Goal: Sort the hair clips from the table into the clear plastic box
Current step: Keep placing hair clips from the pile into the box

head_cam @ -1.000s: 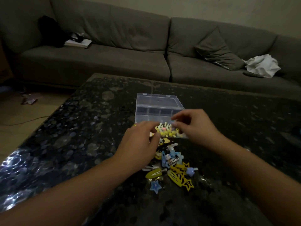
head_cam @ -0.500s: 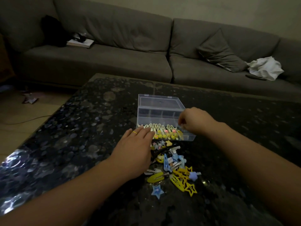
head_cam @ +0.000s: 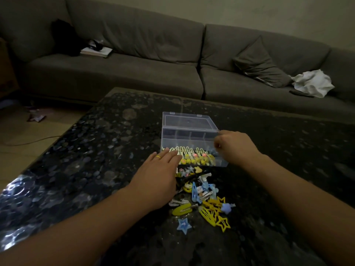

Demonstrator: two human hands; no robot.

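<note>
The clear plastic box stands open on the dark table, its lid tipped back. A row of cream and yellow clips fills its front compartment. Just in front of it is a loose pile of hair clips, mostly yellow and blue, with a blue star clip nearest me. My left hand lies flat, palm down, over the pile's left side, its fingertips at the box's front left corner. At the box's right end my right hand has its fingers curled in; nothing shows in them.
The speckled black table reaches a grey sofa behind. On the sofa are a cushion, a white cloth and a book. The wooden floor lies to the left.
My right hand has moved from above the box's front row to its right end and curled shut. My left hand has flattened, uncovering the row of clips in the box.
</note>
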